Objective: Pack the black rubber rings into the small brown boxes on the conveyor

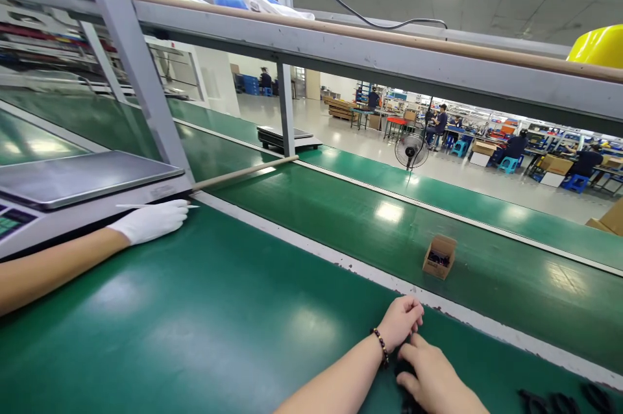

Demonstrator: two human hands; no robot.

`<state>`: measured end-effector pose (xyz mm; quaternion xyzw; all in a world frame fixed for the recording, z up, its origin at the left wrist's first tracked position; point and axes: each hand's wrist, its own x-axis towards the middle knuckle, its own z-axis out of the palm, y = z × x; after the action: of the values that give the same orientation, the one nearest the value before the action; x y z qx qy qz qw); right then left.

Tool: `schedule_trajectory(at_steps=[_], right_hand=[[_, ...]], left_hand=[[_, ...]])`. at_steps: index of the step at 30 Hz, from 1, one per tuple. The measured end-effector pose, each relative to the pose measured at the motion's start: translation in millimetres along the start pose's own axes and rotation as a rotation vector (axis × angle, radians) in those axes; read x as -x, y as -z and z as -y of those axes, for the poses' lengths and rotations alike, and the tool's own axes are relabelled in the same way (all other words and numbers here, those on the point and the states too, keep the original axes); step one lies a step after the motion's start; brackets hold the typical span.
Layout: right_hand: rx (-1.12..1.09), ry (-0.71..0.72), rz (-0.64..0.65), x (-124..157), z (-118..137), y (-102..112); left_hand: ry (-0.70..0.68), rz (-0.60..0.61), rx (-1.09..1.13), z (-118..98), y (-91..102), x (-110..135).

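My left hand [400,322], with a bead bracelet on the wrist, rests on the green bench top [219,323] with its fingers curled into a loose fist; what it holds, if anything, is hidden. Just below it, my right hand [431,378] is closed over a small black part [403,368] lying between the two hands. A small open cardboard box [439,257] holding dark pieces sits on the conveyor belt [341,206], beyond my hands.
A co-worker's white-gloved hand [150,220] reaches in from the left, holding a thin white stick by a weighing scale [82,177]. More black parts [559,401] lie at the bottom right. A grey frame post [131,63] and a wooden rod [243,172] stand ahead. A fan [411,151] and seated workers are far off.
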<state>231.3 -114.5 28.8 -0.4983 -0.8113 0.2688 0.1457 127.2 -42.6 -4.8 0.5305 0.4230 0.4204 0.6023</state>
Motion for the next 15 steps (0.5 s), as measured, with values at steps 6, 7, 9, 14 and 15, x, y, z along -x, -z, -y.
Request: schedule_trajectory(at_steps=[6,7,9,14,15], right_hand=[[-0.14,-0.007,-0.151,-9,-30,15],[-0.209,-0.037,-0.22,-10,-40,21],[-0.391,-0.11,-0.361,-10,-60,30],[-0.704,-0.204,-0.487,-10,-79,28],[-0.727,-0.2,-0.492,-10,-77,25]], left_hand=[[-0.007,0.055,0.009,-1,-0.3,1],[-0.006,0.086,0.01,-1,-1.0,1],[0.003,0.154,0.012,0,-2.5,2],[0.014,0.273,0.07,5,-4.9,3],[0.014,0.269,0.088,6,-4.9,3]])
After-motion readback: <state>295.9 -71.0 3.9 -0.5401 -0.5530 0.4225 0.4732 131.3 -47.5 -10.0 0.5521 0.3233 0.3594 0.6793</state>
